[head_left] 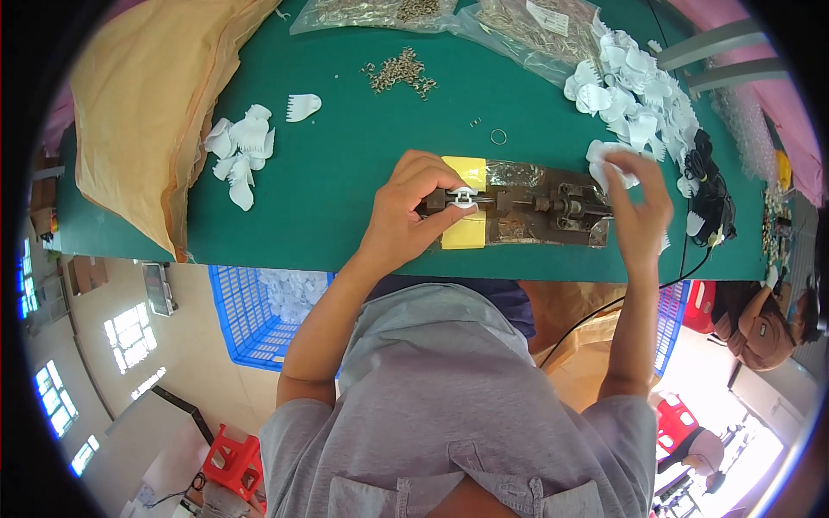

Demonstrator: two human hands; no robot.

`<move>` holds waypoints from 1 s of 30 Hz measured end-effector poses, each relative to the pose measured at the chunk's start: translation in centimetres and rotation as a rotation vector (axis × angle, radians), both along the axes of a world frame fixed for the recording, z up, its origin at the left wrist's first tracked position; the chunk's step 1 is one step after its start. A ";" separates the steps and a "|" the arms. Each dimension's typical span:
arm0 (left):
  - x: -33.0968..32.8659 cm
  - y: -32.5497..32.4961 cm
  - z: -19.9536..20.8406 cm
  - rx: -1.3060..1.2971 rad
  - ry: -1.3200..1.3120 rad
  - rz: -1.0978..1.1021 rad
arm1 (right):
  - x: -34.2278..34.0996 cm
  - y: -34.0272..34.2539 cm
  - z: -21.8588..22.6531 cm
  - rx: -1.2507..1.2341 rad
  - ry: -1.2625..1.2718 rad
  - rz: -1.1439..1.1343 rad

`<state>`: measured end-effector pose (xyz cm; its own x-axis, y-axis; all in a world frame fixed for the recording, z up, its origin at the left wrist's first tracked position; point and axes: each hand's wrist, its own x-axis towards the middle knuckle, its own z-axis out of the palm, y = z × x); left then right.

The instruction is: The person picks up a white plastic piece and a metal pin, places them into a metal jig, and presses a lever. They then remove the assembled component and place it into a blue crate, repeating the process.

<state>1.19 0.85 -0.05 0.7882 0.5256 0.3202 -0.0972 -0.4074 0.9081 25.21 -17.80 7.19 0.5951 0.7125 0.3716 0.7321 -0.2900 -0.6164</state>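
My left hand [402, 215] pinches a small white plastic piece [463, 198] between thumb and fingers, at the left end of a dark metal jig [527, 205]. The jig lies on the table with a rod and clamp parts along it, and yellow tape [465, 171] covers its left end. My right hand [641, 207] is over the jig's right end, its bent fingers blurred against a few white plastic pieces [602, 159]. Whether those fingers grip a piece is unclear. Beyond the jig lie a metal ring [498, 136] and tiny metal bits [475, 123].
A heap of white toothed pieces [639, 86] covers the far right, beside a black cable bundle [711, 186]. Small metal parts [401, 72] lie at the back, near clear bags [535, 30]. More white pieces [250, 138] sit left, by a large brown paper sack [142, 112].
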 end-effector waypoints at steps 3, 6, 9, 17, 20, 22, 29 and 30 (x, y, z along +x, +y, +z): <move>0.1 0.0 0.1 0.006 0.020 0.012 | 0.6 6.4 -0.3 -0.168 0.145 0.307; 0.2 0.0 0.5 0.001 0.048 0.031 | 1.4 10.0 -1.9 -0.327 0.077 0.373; 0.2 0.1 0.5 0.035 0.025 0.018 | 4.0 12.4 -3.6 -0.404 -0.040 0.332; -0.2 0.3 0.9 -0.009 0.031 -0.020 | 7.9 18.1 -5.5 -0.095 -0.298 0.370; -0.2 0.1 0.7 -0.014 0.027 -0.019 | 7.0 18.6 -6.9 -0.265 -0.357 0.254; -0.4 -0.1 0.6 -0.011 0.021 -0.013 | 6.8 18.5 -6.9 -0.247 -0.268 0.230; -0.3 -0.3 0.7 -0.037 0.026 -0.002 | 7.3 16.8 -7.1 -0.139 -0.180 0.311; -0.3 -0.1 0.4 -0.007 0.028 -0.003 | 6.7 16.3 -6.5 -0.147 -0.130 0.337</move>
